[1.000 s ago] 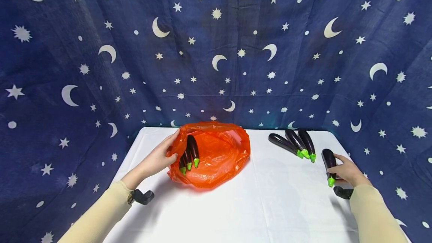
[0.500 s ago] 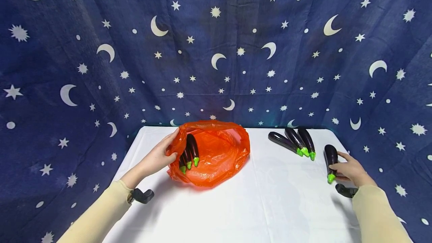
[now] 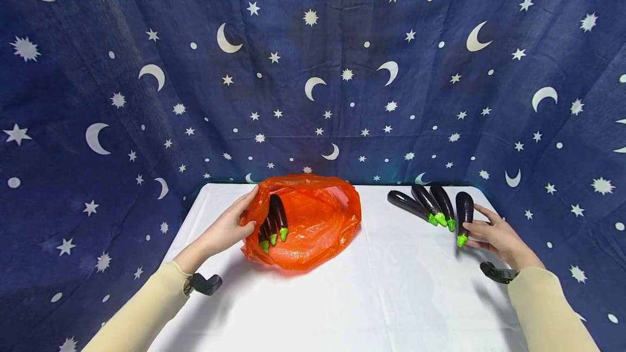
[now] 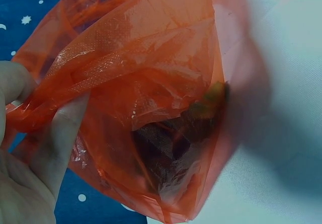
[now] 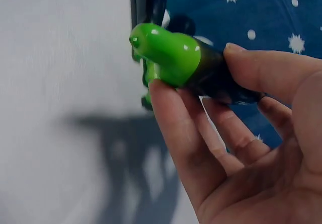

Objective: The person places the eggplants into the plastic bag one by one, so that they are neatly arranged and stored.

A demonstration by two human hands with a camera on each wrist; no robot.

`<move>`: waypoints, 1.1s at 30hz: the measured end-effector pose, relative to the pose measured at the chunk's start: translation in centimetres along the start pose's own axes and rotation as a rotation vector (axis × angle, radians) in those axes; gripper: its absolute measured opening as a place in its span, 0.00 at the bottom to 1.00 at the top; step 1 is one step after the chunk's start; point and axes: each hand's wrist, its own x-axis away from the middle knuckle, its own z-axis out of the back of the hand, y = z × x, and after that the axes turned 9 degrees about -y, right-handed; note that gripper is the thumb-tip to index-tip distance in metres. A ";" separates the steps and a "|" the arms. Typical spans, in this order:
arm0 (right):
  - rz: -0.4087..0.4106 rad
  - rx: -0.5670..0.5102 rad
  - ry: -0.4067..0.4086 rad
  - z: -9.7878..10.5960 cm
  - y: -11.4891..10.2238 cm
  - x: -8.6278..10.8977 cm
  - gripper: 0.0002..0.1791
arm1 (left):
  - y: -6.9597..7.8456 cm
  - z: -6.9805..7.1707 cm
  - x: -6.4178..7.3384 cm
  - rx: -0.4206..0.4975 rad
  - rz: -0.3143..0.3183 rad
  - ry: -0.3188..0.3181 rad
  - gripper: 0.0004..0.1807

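My left hand pinches the left rim of an orange-red plastic bag, whose mouth faces me. Inside it, against the left side, lie several dark eggplants with green stem ends; the left wrist view shows them dimly through the film. On the right, my right hand grips another eggplant between thumb and fingers, its green stem end pointing toward me. A shadow falls beneath it on the cloth. Just left of it lie three loose eggplants, fanned out side by side.
A white cloth covers the table. Right behind its far edge hangs a dark blue curtain with moons and stars, which also runs along both sides. Black wrist cameras sit on both wrists.
My right hand has lifted the eggplant and carried it left and away from me, close to the three loose ones. The left hand and the bag have stayed in place.
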 end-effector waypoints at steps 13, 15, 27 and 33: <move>0.105 -0.058 -0.085 -4.1 -2.5 -1.5 0.50 | 0.0 0.0 -0.1 0.006 -0.044 0.013 0.49; 0.112 -0.067 -0.101 -4.7 -2.9 -1.7 0.50 | 0.0 0.0 -0.1 0.009 -0.041 0.012 0.48; 0.164 -0.147 -0.193 -8.1 -3.8 -3.5 0.49 | 0.1 0.1 0.0 0.019 -0.041 0.010 0.48; 0.175 -0.213 -0.279 -9.9 -4.2 -4.2 0.47 | 0.0 0.2 0.0 0.015 -0.043 0.012 0.48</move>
